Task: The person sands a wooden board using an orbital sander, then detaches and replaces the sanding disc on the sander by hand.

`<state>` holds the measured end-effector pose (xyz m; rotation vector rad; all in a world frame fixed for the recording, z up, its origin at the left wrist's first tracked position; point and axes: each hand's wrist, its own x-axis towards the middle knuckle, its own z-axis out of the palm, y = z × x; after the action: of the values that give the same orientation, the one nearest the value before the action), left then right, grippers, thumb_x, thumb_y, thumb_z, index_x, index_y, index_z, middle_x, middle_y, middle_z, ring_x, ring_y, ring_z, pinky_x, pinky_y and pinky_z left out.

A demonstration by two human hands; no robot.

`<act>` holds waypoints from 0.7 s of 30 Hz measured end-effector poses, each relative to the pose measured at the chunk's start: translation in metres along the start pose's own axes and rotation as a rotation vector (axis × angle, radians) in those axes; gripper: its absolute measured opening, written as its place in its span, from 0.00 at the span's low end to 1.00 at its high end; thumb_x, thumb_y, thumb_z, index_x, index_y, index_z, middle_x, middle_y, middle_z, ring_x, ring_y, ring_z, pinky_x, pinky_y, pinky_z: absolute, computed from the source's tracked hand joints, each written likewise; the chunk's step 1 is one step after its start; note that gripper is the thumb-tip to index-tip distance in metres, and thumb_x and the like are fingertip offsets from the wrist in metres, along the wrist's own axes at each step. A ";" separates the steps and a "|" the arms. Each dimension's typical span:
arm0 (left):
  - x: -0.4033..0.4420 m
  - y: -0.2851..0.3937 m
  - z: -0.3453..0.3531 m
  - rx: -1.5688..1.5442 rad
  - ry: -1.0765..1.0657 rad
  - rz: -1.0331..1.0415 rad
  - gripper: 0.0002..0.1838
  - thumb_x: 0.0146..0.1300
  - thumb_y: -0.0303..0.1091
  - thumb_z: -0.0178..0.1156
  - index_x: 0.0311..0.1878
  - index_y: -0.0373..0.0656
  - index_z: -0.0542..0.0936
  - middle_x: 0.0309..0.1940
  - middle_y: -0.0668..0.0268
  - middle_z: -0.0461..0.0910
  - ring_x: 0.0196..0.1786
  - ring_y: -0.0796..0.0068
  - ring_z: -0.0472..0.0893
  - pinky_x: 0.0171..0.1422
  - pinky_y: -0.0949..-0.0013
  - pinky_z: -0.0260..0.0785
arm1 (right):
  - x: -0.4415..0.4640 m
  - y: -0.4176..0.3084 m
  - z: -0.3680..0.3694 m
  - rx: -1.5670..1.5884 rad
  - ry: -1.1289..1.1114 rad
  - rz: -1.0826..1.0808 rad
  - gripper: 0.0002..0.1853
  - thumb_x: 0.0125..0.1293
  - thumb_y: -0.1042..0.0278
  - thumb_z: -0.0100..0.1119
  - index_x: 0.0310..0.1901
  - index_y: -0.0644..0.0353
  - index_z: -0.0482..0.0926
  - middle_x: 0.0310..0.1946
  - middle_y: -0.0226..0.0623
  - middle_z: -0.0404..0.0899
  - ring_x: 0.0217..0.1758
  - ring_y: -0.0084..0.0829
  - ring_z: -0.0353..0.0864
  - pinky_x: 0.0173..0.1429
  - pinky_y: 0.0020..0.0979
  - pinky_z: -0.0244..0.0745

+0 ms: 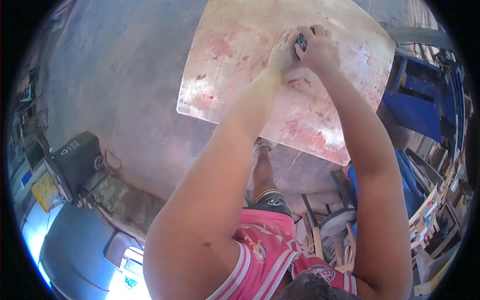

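Both arms reach forward over a large pale board point(240, 80) with reddish stains and smears. Near the board's upper middle, my right hand point(321, 49) is wrapped round a small dark object point(301, 43) that rests against the surface. Just left of it, my left hand point(283, 51) lies on the board with its fingers stretched forward, touching or very near the same object. What the dark object is cannot be made out, as the fingers cover part of it.
A blue metal frame point(417, 95) stands right of the board. Wooden pieces and a round-topped stool point(337, 222) are at the lower right. A black wheeled bin point(77, 160) stands at the left, with a vehicle point(75, 245) below it.
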<state>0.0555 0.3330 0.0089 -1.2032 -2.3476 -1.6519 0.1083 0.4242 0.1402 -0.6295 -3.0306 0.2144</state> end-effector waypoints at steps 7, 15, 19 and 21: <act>-0.083 0.002 -0.075 0.162 0.076 -0.155 0.30 0.60 0.34 0.60 0.67 0.40 0.70 0.62 0.49 0.75 0.68 0.42 0.72 0.76 0.46 0.60 | -0.044 -0.076 0.009 0.090 -0.061 -0.271 0.19 0.60 0.58 0.68 0.54 0.46 0.80 0.53 0.39 0.76 0.59 0.43 0.77 0.56 0.45 0.80; -0.171 -0.154 -0.132 0.074 0.042 -0.508 0.27 0.69 0.36 0.58 0.69 0.37 0.70 0.65 0.53 0.73 0.70 0.51 0.71 0.77 0.51 0.61 | -0.022 -0.193 0.029 0.221 -0.040 -0.445 0.18 0.58 0.58 0.68 0.50 0.47 0.81 0.50 0.35 0.78 0.57 0.41 0.80 0.56 0.45 0.78; -0.157 -0.114 -0.180 0.382 -0.201 -0.449 0.25 0.73 0.34 0.57 0.70 0.37 0.71 0.66 0.55 0.72 0.69 0.55 0.73 0.77 0.58 0.62 | -0.024 -0.253 0.041 0.234 -0.053 -0.520 0.17 0.57 0.56 0.67 0.48 0.46 0.81 0.47 0.33 0.77 0.56 0.38 0.80 0.55 0.45 0.77; -0.154 -0.110 -0.165 0.216 -0.138 -0.474 0.25 0.72 0.34 0.57 0.70 0.39 0.71 0.67 0.55 0.72 0.69 0.55 0.73 0.77 0.57 0.62 | -0.023 -0.268 0.037 0.250 -0.053 -0.555 0.16 0.57 0.55 0.67 0.48 0.46 0.81 0.46 0.33 0.77 0.57 0.37 0.80 0.55 0.45 0.77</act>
<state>0.0333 0.0963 -0.0720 -0.7855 -2.9825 -1.3904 0.0214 0.1675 0.1418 0.2382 -3.0047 0.5708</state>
